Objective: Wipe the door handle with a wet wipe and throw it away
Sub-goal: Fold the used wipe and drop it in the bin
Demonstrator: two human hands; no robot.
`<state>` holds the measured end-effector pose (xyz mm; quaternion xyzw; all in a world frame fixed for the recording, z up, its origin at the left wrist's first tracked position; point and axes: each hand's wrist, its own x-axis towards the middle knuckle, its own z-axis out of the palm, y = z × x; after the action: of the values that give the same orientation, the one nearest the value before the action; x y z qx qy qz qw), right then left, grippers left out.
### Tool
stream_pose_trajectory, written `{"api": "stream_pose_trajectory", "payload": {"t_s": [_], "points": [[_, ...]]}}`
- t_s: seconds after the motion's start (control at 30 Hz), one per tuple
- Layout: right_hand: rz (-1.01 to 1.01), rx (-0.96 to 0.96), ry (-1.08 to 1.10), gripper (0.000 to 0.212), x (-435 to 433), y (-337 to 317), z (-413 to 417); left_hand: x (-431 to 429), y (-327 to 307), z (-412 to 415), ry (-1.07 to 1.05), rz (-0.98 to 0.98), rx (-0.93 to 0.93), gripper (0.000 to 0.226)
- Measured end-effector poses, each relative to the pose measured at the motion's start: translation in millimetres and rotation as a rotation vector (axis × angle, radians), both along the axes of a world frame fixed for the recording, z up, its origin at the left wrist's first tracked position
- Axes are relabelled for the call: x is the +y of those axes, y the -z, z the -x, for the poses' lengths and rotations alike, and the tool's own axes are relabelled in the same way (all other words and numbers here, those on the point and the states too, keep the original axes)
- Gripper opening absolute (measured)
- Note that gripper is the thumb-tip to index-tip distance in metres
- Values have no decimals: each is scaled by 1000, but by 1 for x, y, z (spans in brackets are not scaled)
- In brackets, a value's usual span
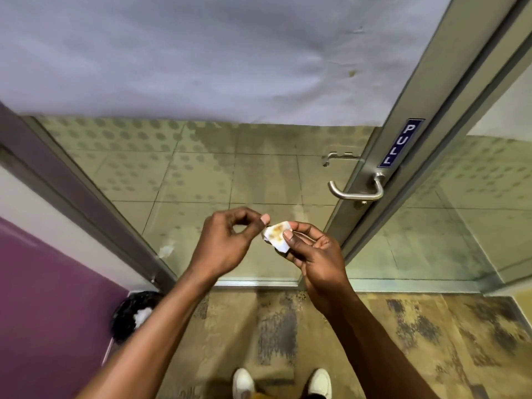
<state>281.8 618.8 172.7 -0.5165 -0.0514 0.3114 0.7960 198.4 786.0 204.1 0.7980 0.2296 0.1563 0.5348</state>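
Note:
A small folded white wet wipe [277, 234] with brown stains is pinched between thumb and fingers of my right hand [315, 254] at the middle of the view. My left hand [227, 240] is just left of it, thumb tip touching the wipe's upper left edge, fingers curled. The silver lever door handle [357, 192] sits on the metal frame of the glass door, up and to the right of my hands, untouched. A bin with a black liner [135, 313] holding white waste stands at the lower left by the purple wall.
A blue PULL sign [400, 144] is fixed above the handle. A second handle [339, 158] shows on the door's far side. The glass door [449, 214] stands ajar to the right, a metal frame [86, 203] to the left. My white shoes [282, 383] stand on patterned carpet.

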Motion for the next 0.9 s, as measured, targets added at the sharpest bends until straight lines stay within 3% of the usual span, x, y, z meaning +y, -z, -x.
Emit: {"api": "stream_pose_trajectory", "payload": {"t_s": [0.13,0.43,0.63,0.77,0.9], "points": [[82,-27,-36,22,16,7,21,4,23,41,-38,107,-22,2],[151,-36,-291,22,37,29,45,3,58,97,-331,167,-18,10],[304,-204,-463,16,44,43,54,0,74,125,-454,184,79,8],[372,-275,-580,15,54,60,61,-6,90,145,-520,160,136,8],[468,-397,-762,15,72,86,79,-10,116,183,-582,7,303,4]]}}
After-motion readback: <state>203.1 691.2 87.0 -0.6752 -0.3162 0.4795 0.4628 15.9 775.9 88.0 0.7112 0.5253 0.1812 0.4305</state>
